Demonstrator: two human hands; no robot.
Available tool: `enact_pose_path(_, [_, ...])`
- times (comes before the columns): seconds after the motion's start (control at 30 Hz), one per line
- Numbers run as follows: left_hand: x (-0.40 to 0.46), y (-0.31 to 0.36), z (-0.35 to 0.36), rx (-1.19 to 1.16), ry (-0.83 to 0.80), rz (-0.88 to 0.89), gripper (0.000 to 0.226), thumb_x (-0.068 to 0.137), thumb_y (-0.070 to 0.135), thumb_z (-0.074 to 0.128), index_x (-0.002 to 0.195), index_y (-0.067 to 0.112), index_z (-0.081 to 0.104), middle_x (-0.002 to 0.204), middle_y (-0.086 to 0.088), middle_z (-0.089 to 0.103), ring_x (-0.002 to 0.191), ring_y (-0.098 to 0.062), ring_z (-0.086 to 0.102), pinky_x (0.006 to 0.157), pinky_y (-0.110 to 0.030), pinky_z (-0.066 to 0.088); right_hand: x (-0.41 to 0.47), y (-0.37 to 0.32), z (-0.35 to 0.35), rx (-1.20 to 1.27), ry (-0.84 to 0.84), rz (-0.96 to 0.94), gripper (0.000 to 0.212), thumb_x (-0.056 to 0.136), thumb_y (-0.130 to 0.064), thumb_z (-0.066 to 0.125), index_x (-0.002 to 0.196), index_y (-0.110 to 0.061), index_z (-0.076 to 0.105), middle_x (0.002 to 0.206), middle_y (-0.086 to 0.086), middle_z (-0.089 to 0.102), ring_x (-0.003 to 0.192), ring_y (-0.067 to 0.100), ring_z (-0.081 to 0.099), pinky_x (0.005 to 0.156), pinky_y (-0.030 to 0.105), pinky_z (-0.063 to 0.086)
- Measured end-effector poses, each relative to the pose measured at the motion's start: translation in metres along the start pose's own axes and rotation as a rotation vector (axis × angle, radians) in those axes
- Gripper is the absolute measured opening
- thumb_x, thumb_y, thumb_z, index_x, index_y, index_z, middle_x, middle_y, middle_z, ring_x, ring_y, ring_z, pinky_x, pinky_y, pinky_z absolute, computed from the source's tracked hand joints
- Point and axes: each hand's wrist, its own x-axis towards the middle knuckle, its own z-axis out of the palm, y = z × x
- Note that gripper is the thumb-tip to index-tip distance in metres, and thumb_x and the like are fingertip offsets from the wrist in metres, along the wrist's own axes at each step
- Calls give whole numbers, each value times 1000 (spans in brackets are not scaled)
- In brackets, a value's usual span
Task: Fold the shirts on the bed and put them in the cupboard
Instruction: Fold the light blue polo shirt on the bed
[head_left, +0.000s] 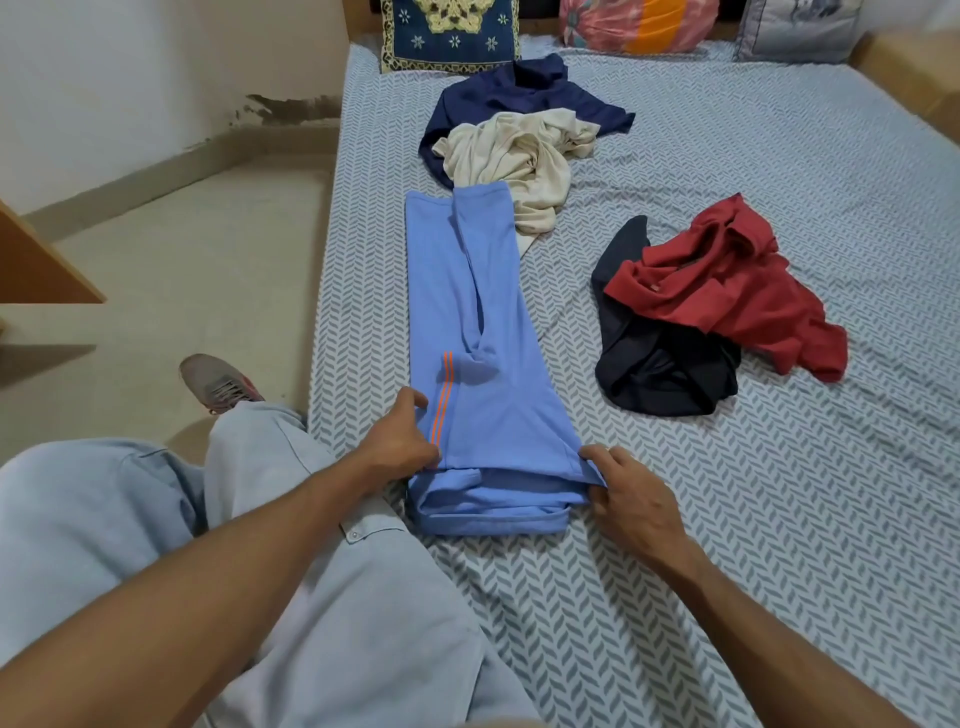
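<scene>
1. Blue shirt (483, 332) lies on the bed (779, 208) near its left edge, folded into a long narrow strip; long axis runs from the person toward the pillows.
2. Near end is doubled over itself.
3. Left hand (397, 441) pinches the near left corner, fingers closed on cloth.
4. Right hand (631, 493) pinches the near right corner.
5. Cream shirt (519, 156) touches the strip's far end; red shirt (727, 291) lies apart, to the right.

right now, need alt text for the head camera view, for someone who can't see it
A person's left hand and right hand grip the near corners of a long, partly folded light blue shirt on a patterned bed. Beyond lie crumpled cream and navy shirts, and a red shirt over a black one.
</scene>
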Motion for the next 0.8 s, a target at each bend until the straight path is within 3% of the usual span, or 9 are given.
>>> enact_pose_path(0.07, [-8, -1, -2, 118, -31, 64, 78, 72, 22, 82, 131, 22, 31, 80, -9, 63, 71, -26, 63, 61, -41, 49, 0, -2, 3, -22, 1, -39, 42, 84, -10, 63, 125, -22, 58, 103, 5, 58, 84, 33, 60, 56, 39, 48])
enact_pose_path(0.17, [-23, 2, -2, 340, -84, 174, 98, 66, 42, 89, 136, 24, 23, 83, 0, 55, 79, -27, 60, 62, -34, 42, 3, -4, 6, -16, -2, -48, 54, 86, -14, 68, 139, -20, 55, 112, 7, 60, 92, 33, 60, 61, 44, 53])
enact_pose_path(0.23, [-28, 2, -1, 489, -114, 237, 104, 67, 36, 87, 143, 21, 18, 86, -3, 55, 85, -33, 63, 65, -34, 42, 4, -4, 6, -1, -16, -63, 56, 90, -18, 66, 144, -22, 51, 114, 8, 61, 92, 34, 61, 65, 45, 53])
enact_pose_path(0.33, [-33, -1, 2, 613, -149, 252, 89, 72, 13, 71, 144, 20, 19, 87, -13, 54, 87, -41, 64, 64, -37, 44, 1, -3, 4, 33, -40, -115, 51, 89, -30, 57, 140, -21, 55, 108, 10, 63, 85, 37, 63, 64, 45, 51])
enact_pose_path(0.43, [-38, -4, 4, 622, -203, 242, 74, 73, 6, 66, 134, 21, 26, 76, -8, 47, 74, -36, 56, 60, -39, 42, 0, -1, 3, 65, -14, -175, 44, 86, -31, 54, 127, -19, 62, 97, 11, 63, 76, 37, 63, 60, 42, 49])
enact_pose_path(0.6, [-36, -3, 2, 625, -265, 236, 77, 76, 9, 71, 137, 22, 26, 73, -2, 41, 72, -30, 48, 57, -34, 33, 4, 1, 5, 74, -49, -198, 38, 85, -28, 60, 123, -28, 58, 96, 5, 63, 77, 29, 62, 63, 37, 48])
enact_pose_path(0.7, [-32, 1, -2, 557, -309, 213, 70, 74, 28, 80, 127, 24, 35, 77, -1, 50, 75, -28, 54, 62, -33, 38, 6, -2, -3, 121, -34, -212, 35, 85, -44, 56, 118, -31, 59, 84, -7, 54, 70, 13, 53, 63, 27, 39])
enact_pose_path(0.8, [-18, 3, -10, 360, -235, 202, 41, 80, 50, 77, 109, 29, 57, 69, 7, 55, 64, -15, 54, 58, -29, 37, 21, -7, -18, 262, 3, -189, 43, 86, -61, 55, 112, -28, 64, 86, -11, 52, 68, 1, 52, 65, 11, 36])
